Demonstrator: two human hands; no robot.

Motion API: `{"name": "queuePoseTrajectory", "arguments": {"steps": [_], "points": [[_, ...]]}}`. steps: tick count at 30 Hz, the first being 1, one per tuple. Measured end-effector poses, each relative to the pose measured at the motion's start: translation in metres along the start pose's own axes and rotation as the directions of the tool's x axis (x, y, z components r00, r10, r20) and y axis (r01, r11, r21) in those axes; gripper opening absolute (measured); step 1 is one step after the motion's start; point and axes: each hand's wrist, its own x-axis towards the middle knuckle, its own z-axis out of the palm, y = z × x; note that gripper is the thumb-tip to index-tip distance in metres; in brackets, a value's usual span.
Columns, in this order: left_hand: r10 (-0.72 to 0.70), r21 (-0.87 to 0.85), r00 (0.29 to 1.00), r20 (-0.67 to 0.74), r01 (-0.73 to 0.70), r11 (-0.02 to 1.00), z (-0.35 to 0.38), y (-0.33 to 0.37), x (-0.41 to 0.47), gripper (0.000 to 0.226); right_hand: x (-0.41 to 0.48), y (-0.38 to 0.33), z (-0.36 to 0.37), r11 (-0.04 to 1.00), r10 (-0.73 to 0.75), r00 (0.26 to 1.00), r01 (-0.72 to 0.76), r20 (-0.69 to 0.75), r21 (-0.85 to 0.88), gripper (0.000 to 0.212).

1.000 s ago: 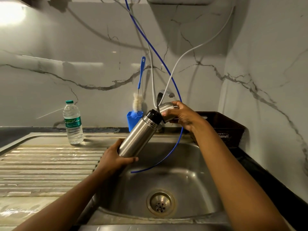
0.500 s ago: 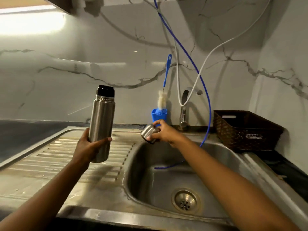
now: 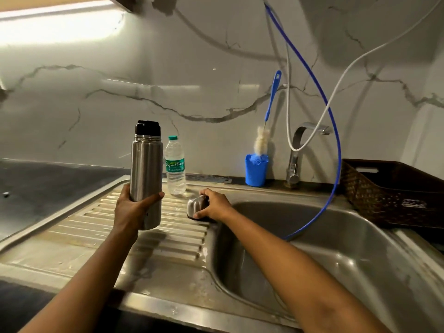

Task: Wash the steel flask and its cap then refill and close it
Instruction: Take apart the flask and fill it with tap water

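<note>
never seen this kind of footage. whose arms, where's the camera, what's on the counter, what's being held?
No machine here: these are a person's two bare arms. The single camera is worn on their head and looks forward and down, so the wide lens bends the edges.

The left hand has a grip around a steel flask, held upright above the ribbed drainboard; a black stopper is on its mouth. The right hand is closed over the steel cap, which is at the drainboard beside the sink basin.

Behind stand a plastic water bottle, a blue cup holding a bottle brush, a tap and a brown basket. A blue hose hangs into the basin.
</note>
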Motion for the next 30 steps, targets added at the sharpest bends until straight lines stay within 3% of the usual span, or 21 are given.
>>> {"name": "queuePoseTrajectory", "arguments": {"steps": [6,9,13,16,18,21,24,27,30], "points": [[0.028,0.012,0.999,0.034,-0.028,1.000,0.004,0.006,-0.007,0.066,-0.010,0.004,-0.007,0.999,0.003,1.000,-0.003,-0.011,-0.034,0.096],[0.053,0.032,0.995,0.082,-0.055,0.998,0.009,0.012,-0.015,0.066,-0.028,0.004,-0.044,1.000,0.000,0.996,0.002,-0.095,0.026,0.067],[0.094,0.113,0.980,0.174,-0.114,0.987,0.025,0.025,-0.036,0.083,-0.069,0.003,-0.108,0.982,-0.012,0.987,0.043,-0.162,0.187,0.028],[0.151,0.176,0.962,0.227,-0.193,0.965,0.047,0.032,-0.050,0.086,-0.097,-0.007,-0.152,0.940,0.002,0.970,0.081,-0.243,0.330,0.025],[0.184,0.244,0.943,0.276,-0.254,0.936,0.067,0.038,-0.057,0.084,-0.111,-0.016,-0.175,0.933,0.011,0.949,0.104,-0.316,0.346,0.033],[0.240,0.372,0.907,0.346,-0.367,0.852,0.099,0.046,-0.069,0.078,-0.129,-0.025,-0.196,0.981,0.004,0.918,0.074,-0.396,0.181,0.057],[0.278,0.446,0.867,0.414,-0.459,0.768,0.127,0.050,-0.079,0.080,-0.134,-0.025,-0.200,0.989,0.048,0.910,-0.100,-0.412,-0.105,0.077],[0.332,0.466,0.828,0.452,-0.537,0.703,0.143,0.047,-0.089,0.076,-0.129,-0.011,-0.199,0.938,0.103,0.838,-0.260,-0.536,-0.227,0.076],[0.355,0.482,0.814,0.459,-0.564,0.670,0.146,0.039,-0.095,0.078,-0.127,0.001,-0.196,0.933,0.081,0.810,-0.266,-0.580,-0.241,0.063]]}}
